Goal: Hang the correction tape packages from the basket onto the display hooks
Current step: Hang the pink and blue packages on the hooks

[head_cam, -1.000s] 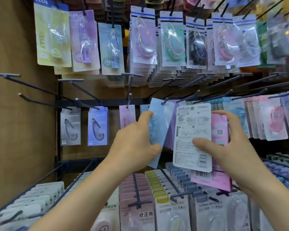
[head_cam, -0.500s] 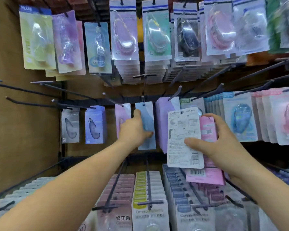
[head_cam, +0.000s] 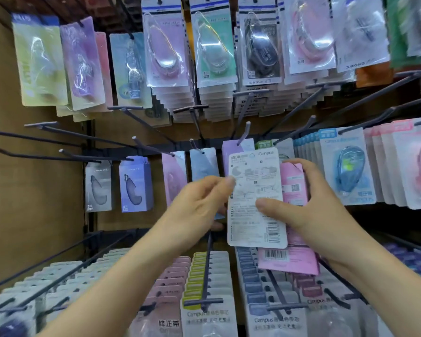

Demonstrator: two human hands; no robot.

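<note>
The white-backed package (head_cam: 255, 198) shows its back to the camera: printed instructions, a "Campus" mark at its top right corner and a barcode low on the right. It fronts a small bundle of pink packages (head_cam: 289, 262) that show beside and below it. The right hand (head_cam: 311, 212) holds the lot, thumb laid across the white card and fingers curled round the back. The left hand (head_cam: 199, 205) pinches the white card's left edge, though blur hides the exact grip. The bundle is held in front of the display's middle row, just below a purple package (head_cam: 230, 148) on its hook (head_cam: 244, 133). The step looks like peeling the front package off the bundle. Next it needs turning face-out, then its hang hole, not visible here, threading over a matching hook's tip. The basket is out of view.
</note>
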